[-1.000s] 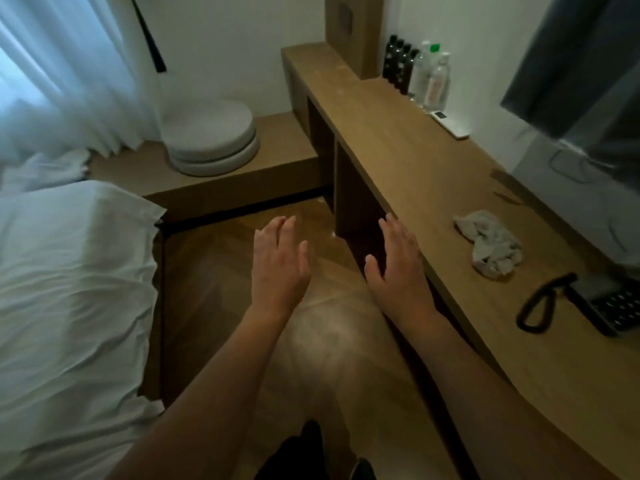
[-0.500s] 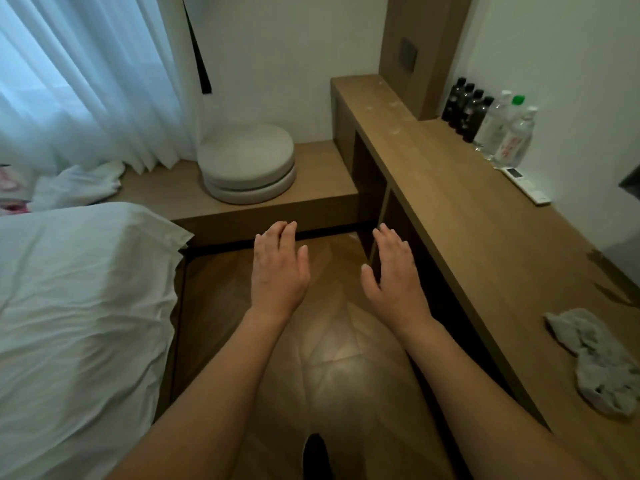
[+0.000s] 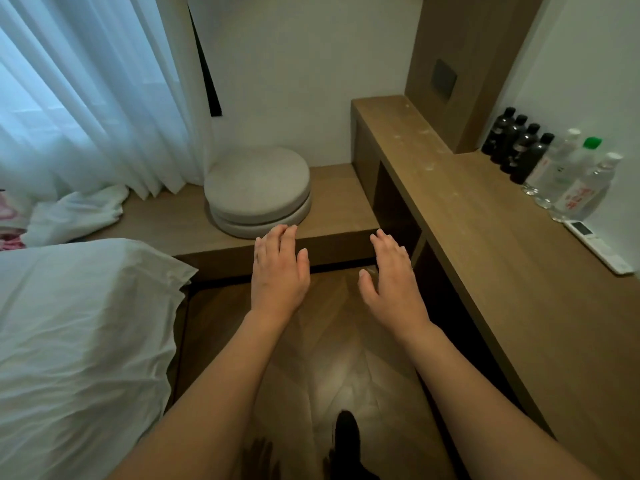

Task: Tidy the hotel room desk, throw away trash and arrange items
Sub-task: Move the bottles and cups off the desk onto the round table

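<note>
Both the left hand (image 3: 278,277) and the right hand (image 3: 393,284) are held flat at frame centre, fingers spread and empty, above the floor. The desk (image 3: 491,244) is seen along the right edge, bottles (image 3: 554,168) standing at its upper-right end.

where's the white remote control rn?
Head view, right edge: the white remote control lies flat on the long wooden desk by the wall, just nearer the camera than the clear plastic water bottles.

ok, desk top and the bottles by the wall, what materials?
Desk top: looks like matte wood or wood-look laminate, with faint grain and pale smudges. Dark bottles: glossy, probably plastic. Clear bottles: see-through plastic, it seems, with printed labels.
</note>
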{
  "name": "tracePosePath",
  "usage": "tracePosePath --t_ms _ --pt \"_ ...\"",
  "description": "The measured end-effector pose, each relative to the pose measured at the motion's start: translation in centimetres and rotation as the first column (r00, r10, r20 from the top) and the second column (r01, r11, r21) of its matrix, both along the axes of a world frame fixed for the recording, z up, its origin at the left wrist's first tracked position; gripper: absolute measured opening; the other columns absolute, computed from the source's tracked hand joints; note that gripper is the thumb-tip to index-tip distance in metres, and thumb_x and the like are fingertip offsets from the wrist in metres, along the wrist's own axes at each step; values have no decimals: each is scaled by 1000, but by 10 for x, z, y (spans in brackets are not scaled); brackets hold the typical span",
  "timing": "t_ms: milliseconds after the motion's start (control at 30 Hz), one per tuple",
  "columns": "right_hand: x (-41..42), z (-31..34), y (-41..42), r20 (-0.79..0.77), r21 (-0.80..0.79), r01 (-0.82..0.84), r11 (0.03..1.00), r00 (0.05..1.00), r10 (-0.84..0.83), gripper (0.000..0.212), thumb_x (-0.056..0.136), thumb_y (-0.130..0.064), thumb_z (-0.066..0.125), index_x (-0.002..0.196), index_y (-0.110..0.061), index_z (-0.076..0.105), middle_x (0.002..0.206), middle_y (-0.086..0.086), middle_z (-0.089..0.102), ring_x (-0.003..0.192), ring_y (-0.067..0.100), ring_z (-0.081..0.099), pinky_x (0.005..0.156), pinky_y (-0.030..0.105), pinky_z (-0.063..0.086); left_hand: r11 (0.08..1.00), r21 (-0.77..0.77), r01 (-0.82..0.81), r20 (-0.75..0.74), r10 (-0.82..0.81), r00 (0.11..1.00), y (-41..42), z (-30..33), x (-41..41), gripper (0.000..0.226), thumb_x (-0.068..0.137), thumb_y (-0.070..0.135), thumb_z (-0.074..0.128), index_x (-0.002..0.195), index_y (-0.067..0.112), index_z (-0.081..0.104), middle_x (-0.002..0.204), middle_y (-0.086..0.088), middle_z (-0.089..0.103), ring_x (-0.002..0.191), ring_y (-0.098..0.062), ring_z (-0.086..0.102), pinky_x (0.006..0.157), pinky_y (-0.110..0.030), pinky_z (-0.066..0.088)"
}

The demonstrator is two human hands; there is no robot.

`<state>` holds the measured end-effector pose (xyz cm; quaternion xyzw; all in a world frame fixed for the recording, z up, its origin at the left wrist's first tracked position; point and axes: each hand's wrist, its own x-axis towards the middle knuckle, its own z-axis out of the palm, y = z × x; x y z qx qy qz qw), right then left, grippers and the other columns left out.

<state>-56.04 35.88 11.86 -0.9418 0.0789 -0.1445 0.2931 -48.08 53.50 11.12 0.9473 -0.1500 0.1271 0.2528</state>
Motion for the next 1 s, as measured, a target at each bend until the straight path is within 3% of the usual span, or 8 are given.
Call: tracePosePath --t_ms 333,433,800,1000 --pt "165 12 -30 6 13 -15 1000 1000 14 62 100 -28 50 156 -19 23 164 -2 19 151 9 8 122 29 2 999 21 -44 15 44 999 -24 19 158 43 105 27 48 144 10 45 146 -11 45 138 -30 40 119 -54 31" --pt "208 7 -33 -4 9 -19 1000 1000 19 62 100 -27 50 156 -18 23 164 -2 19 151 9 9 121 27 0 999 25 -29 -6 29 1000 -29 11 205 44 105 28 47 145 11 44 147 -11 44 140 -30 40 122 -53 26" --pt "389 5 -46 -45 -4 112 994 993 -112 63 101 -29 49 157 -20 21 164 -3 17 150 8 8 119 25 -2 997 -18 76 -26 -76 997 -44 3 415 44 104 25 48 145 7 46 147 -15 44 138 -32 39 123 -47 22" --pt "465 -1 -70 -84 -9 193 981 978 -193 63 100 -29 50 156 -21 22 163 -5 18 150 7 9 119 25 0 987 -22 157 -39 -158 987 -84 -8 507 45 103 24 49 144 7 47 146 -15 45 137 -34 40 122 -51 24"
